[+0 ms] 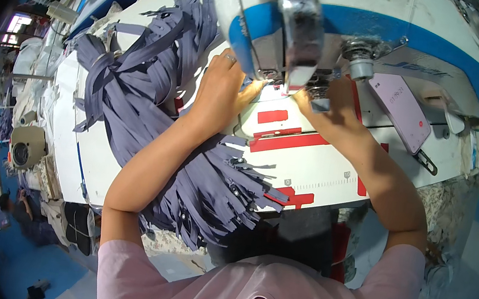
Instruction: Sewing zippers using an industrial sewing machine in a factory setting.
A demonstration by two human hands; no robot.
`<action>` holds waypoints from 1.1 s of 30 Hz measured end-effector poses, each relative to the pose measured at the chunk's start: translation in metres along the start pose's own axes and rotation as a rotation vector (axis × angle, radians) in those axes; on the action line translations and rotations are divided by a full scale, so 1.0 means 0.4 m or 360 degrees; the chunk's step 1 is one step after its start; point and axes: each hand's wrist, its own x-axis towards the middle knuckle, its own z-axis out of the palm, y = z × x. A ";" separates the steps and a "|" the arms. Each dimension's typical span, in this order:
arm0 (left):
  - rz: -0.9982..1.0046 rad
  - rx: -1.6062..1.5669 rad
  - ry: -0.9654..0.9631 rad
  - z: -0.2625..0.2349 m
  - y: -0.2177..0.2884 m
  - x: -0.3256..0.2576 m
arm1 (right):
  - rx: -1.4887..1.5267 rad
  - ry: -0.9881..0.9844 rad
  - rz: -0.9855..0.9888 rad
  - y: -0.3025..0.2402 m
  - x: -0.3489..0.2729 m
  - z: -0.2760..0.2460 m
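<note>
Both hands are at the needle area of a white and blue sewing machine (pixel 250 21), under its lamp. My left hand (pixel 217 95), with a ring on one finger, lies left of the needle, its thumb pointing at the lit spot. My right hand (pixel 334 110) mirrors it on the right, its fingers partly hidden in shadow under the machine head. Both look closed on something small at the presser foot, too small and overexposed to make out. A big bundle of grey-purple zippers (pixel 139 82), tied near one end, spreads beside and under my left forearm, metal pulls showing.
Red tape strips (pixel 289 143) and a printed ruler scale (pixel 316 185) mark the white table (pixel 232 112). A pinkish phone (pixel 401 110) rests right of my right hand. More machines and cloth heaps stand at left, where another person (pixel 28 212) sits farther off.
</note>
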 end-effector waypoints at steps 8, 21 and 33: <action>-0.0290 -0.0155 -0.0337 -0.169 0.042 -0.005 | 0.0260 -0.0140 0.0084 0.127 -0.095 0.078; 0.0158 0.0237 0.0034 -0.321 0.062 -0.071 | -0.0092 -0.0151 -0.0253 -0.018 -0.012 -0.026; 0.0225 -0.0048 -0.0740 -0.328 0.140 -0.234 | -0.0477 -0.1054 0.0261 -0.034 0.001 -0.036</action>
